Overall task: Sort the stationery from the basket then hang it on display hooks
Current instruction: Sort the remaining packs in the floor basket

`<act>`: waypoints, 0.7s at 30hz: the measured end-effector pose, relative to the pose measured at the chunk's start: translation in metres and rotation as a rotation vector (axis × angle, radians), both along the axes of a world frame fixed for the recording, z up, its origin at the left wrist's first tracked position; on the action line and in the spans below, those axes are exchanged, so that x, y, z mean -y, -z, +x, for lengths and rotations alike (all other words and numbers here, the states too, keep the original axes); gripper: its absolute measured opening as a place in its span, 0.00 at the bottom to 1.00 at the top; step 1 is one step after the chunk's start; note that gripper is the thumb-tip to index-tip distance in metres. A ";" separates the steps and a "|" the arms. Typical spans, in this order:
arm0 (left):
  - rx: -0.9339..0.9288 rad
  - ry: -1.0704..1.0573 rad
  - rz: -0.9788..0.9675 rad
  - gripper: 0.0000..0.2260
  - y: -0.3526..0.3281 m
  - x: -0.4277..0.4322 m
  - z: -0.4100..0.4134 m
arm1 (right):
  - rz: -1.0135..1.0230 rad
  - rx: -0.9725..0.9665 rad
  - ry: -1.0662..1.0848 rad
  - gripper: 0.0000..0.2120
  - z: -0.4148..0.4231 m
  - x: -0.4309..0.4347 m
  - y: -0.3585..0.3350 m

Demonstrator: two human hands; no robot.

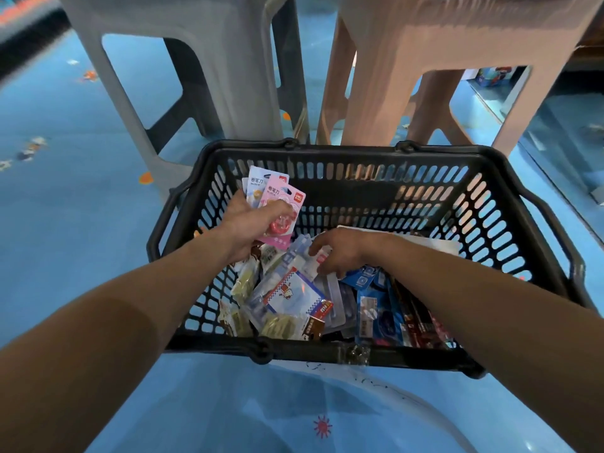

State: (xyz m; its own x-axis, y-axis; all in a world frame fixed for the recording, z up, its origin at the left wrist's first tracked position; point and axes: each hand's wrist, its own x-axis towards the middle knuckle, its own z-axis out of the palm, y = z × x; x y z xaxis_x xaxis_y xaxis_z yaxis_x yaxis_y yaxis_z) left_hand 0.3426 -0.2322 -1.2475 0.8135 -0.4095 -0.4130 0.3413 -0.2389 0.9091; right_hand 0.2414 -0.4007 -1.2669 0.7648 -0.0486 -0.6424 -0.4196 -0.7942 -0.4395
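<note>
Sharpener cards (277,194) are gripped in the left hand (248,223) above the basket (359,151). The right hand (343,253) is laid on loose packets (291,295), grip unclear. A grey stool (209,44) and a pink stool (441,34) are set just behind.

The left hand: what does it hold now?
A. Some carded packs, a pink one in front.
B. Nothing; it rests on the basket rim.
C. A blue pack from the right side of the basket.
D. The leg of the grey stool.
A: the left hand grips a pink carded pack, with a white pack behind it, over the black basket.
</note>
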 end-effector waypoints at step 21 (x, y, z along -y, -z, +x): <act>0.054 -0.003 0.088 0.29 0.008 -0.008 0.004 | 0.151 0.246 0.425 0.16 -0.013 0.022 -0.022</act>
